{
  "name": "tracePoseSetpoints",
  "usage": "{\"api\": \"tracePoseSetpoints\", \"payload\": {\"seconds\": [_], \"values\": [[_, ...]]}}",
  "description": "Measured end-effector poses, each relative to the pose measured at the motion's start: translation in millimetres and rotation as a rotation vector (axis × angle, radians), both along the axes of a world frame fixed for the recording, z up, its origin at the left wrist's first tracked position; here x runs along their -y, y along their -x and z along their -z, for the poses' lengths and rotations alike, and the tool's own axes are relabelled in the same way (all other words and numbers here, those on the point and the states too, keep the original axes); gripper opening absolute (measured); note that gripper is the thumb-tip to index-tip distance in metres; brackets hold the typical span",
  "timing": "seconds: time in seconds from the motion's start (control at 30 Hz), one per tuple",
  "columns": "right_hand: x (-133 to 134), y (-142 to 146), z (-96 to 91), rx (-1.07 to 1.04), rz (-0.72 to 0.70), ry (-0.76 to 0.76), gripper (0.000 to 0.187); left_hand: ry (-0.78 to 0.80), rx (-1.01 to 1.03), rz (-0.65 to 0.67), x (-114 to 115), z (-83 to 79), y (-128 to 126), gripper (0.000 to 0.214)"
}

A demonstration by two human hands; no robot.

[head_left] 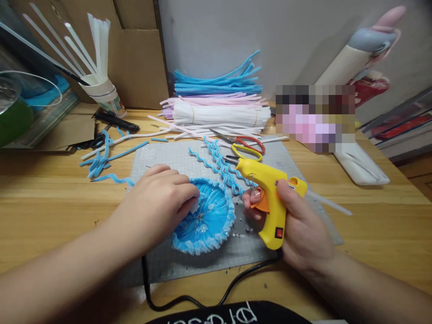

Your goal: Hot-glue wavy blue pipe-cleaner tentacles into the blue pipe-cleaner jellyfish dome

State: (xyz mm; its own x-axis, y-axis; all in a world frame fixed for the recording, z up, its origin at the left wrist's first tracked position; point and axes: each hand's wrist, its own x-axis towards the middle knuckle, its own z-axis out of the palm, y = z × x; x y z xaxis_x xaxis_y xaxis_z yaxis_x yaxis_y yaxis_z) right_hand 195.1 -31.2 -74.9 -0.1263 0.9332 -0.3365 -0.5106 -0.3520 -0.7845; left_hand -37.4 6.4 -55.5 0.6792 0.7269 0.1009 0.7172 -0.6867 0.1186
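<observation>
My right hand (303, 220) is wrapped round a yellow glue gun (275, 204), with fingers at its orange trigger and a clear glue stick (332, 203) poking out behind. The nozzle points left, above wavy blue pipe cleaners (221, 168). My left hand (165, 191) reaches over the left side of a round, shallow blue piece (211, 231) with a fuzzy pale-blue rim. Its fingers are closed inside that piece, and a small pale bit shows at the fingertips, too hidden to name. Clear beads or drops dot the piece's ribbed inside.
Underneath lies a grey cutting mat (286, 159). Scissors (248, 146) with red and yellow handles rest near bundles of white pipe cleaners (219, 113) and blue pipe cleaners (219, 83). A paper cup (106, 96) holds glue sticks at left. The gun's black cord (243, 274) loops along the front.
</observation>
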Motion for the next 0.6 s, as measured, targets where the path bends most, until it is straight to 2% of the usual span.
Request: {"api": "tracePoseSetpoints", "payload": {"seconds": [0.23,0.6], "values": [[0.1,-3.9,0.8,0.009,-0.020,0.014,0.030,0.025,-0.014,0.026,-0.6,-0.1,-2.4,0.015],[-0.8,0.1,1.5,-0.015,0.040,0.069,0.036,0.030,-0.032,0.016,0.5,0.2,-3.8,0.016]]}}
